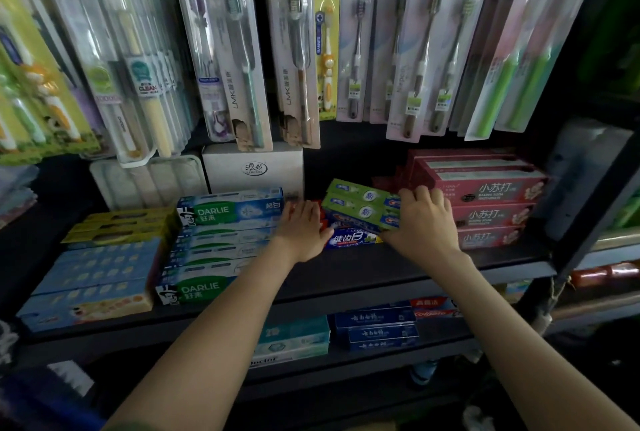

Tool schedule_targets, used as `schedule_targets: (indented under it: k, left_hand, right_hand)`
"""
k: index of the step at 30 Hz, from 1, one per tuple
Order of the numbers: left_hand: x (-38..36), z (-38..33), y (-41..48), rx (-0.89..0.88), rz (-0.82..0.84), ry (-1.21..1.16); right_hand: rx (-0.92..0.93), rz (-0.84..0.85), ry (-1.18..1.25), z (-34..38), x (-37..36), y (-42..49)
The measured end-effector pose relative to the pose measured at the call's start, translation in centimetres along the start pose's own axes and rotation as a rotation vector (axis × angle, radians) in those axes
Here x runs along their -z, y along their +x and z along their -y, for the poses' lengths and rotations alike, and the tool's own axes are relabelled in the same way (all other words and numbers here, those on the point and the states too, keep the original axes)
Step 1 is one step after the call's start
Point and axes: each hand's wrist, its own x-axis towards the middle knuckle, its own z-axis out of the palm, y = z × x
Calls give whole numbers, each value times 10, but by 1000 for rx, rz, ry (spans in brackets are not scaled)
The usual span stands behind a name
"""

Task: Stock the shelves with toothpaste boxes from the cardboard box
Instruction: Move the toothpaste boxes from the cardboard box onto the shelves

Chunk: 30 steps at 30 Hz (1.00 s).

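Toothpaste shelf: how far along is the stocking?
Darlie boxes and pink boxes already sit stacked on the shelf. Between them, the left hand presses and the right hand grips the green boxes being placed. What remains is unclear: the cardboard box is out of view.

shop | hung toothbrush packs — stacked toothpaste boxes — shelf

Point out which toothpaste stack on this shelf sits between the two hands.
The green-topped middle stack, left hand and right hand at its ends; Darlie stack and pink stack lie outside.
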Motion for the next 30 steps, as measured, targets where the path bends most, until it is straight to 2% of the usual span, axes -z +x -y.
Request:
schedule_targets:
  k: [10, 17, 22, 26, 28, 30]
  left_hand:
    - [-6, -7, -24, -44, -8, -124]
    - [-13, -12, -50, -60, -58, -103]
    - [-21, -9, -45, -61, -101, -80]
    - [-24, -8, -41, -50, -132, -47]
    - [-25, -8, -40, -44, -136, -49]
    - [-26, -9, -39, -34, -130, -58]
  right_hand:
    - [13, 8, 63, 18, -9, 34]
    - [114, 131, 2, 38, -26, 78]
    - [216, 315, -38, 51, -47, 110]
    - [194, 586, 174, 52, -56, 127]
    - [234, 687, 180, 53, -59, 130]
    - [256, 676, 212, 54, -67, 128]
